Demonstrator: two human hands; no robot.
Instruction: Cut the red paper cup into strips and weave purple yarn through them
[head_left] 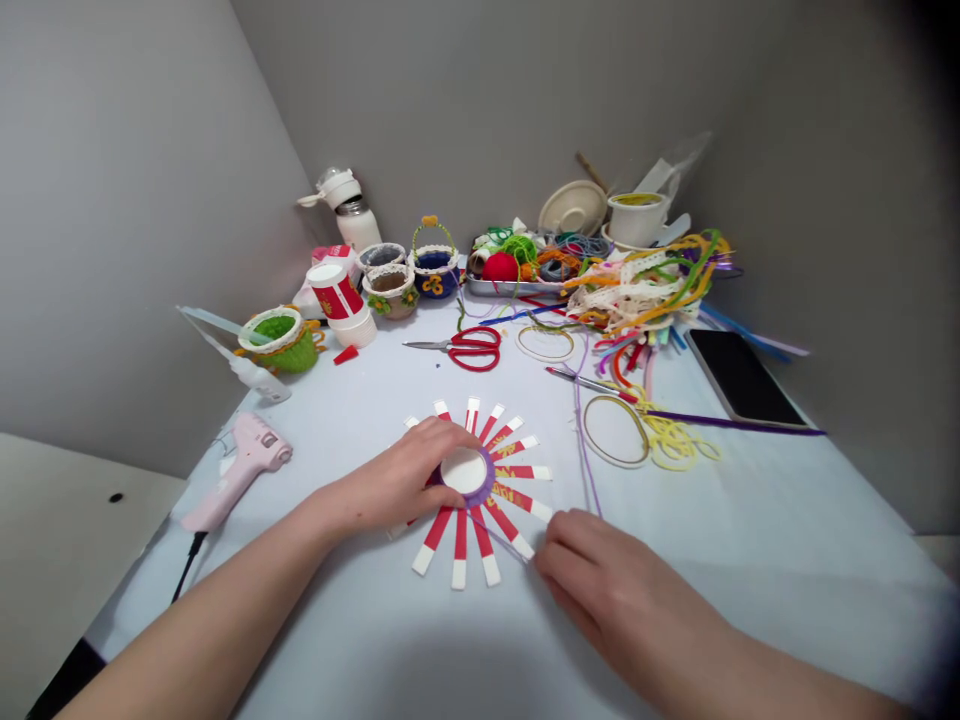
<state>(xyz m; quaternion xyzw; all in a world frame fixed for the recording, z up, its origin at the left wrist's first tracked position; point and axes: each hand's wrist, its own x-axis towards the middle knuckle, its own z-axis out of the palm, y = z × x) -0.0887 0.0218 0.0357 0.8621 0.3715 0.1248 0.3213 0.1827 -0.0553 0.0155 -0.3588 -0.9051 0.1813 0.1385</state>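
Note:
A paper cup [463, 472] cut into red and white strips lies splayed flat like a sun. Purple yarn [480, 488] is wound between its strips, forming a band around the round white base. My left hand [412, 465] grips the cup's left side, with thumb and fingers curved over the purple band. From the band's lower edge a strand of yarn stretches down right to my right hand [596, 565], whose closed fingers pinch it beside the strip tips. More loose purple yarn [580, 430] trails across the cloth to the right of the cup.
Red-handled scissors [474, 348] lie beyond the cup. A pink glue gun [240, 470] is at left, near a glue bottle [259, 380] and small woven baskets [390, 290]. At right are a phone [742, 375], a ribbon pile [637, 285] and hoops [615, 430]; a yarn tray [517, 288] stands behind.

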